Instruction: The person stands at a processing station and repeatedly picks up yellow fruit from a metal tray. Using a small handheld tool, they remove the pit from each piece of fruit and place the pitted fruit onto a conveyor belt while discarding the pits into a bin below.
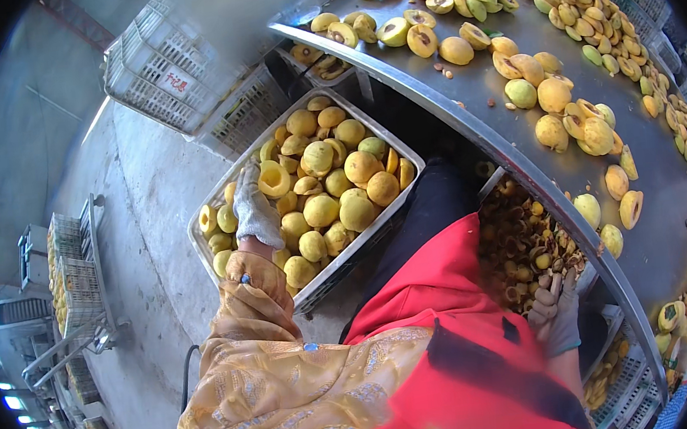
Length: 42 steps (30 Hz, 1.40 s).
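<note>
Head view, looking down on a fruit-sorting station: the person's left hand (255, 210), in a grey work glove, reaches down into a white plastic crate (208, 201) that sits on the floor at their left and is full of whole yellow peaches (333, 191). The gloved fingers are spread loosely over the fruit at the crate's left side, next to a halved peach (273, 179), and seem to rest on the pile; no fruit is visibly enclosed. The right hand (557, 310), also gloved, sits at the edge of a bin of brown peach pits (524, 242) under the rim of the curved steel surface (481, 94); whether it grips anything cannot be told. On that surface lie many peach halves and whole peaches, scattered well apart from both hands. An orange patterned sleeve and a red apron fill the lower frame. Judging from this, the step in hand is picking fruit from the crate; the next move would call for the left hand to close on one peach and lift it clear toward the surface.
</note>
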{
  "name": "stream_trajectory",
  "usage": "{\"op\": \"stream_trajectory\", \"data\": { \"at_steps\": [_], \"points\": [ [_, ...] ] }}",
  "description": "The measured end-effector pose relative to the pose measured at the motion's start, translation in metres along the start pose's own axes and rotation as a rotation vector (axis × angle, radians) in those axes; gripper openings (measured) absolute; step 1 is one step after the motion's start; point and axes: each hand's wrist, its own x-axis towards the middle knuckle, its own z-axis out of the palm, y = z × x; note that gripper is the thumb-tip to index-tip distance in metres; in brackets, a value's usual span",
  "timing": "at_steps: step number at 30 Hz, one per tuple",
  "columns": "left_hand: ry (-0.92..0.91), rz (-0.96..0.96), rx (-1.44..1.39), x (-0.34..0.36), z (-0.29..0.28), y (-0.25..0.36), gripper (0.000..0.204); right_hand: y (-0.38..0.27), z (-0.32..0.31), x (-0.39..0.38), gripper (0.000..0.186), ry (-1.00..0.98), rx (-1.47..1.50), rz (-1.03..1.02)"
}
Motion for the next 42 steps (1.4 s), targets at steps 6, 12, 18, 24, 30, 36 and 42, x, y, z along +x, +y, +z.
{"op": "stream_trajectory", "data": {
  "at_steps": [6, 12, 18, 24, 30, 36, 42],
  "points": [
    [-0.28, 0.656, 0.871, -0.014, 0.039, -0.026, 0.048, 0.005, 0.012, 0.015, 0.054, 0.287, -0.12, -0.056],
    [-0.603, 0.708, 1.551, -0.031, 0.046, -0.085, 0.061, 0.007, 0.012, 0.021, 0.053, 0.261, -0.148, -0.057],
    [-0.643, 0.068, 0.635, 0.005, 0.034, -0.067, 0.042, 0.012, 0.018, 0.015, 0.052, 0.297, -0.101, -0.07],
    [-0.421, 0.539, 0.238, -0.041, 0.162, -0.008, 0.04, 0.012, -0.011, 0.007, 0.045, 0.285, -0.108, -0.077],
    [-1.366, 0.585, 0.657, -0.184, 0.335, -0.009, 0.051, 0.01, 0.013, -0.009, 0.041, 0.388, -0.105, -0.087],
    [-1.791, 0.74, 1.366, -0.266, 0.415, -0.059, 0.059, 0.02, -0.012, -0.022, 0.043, 0.128, -0.167, -0.169],
    [-1.637, 0.818, 1.439, -0.256, 0.412, -0.053, 0.067, 0.017, -0.009, -0.035, 0.048, 0.12, -0.328, -0.221]
  ]
}}
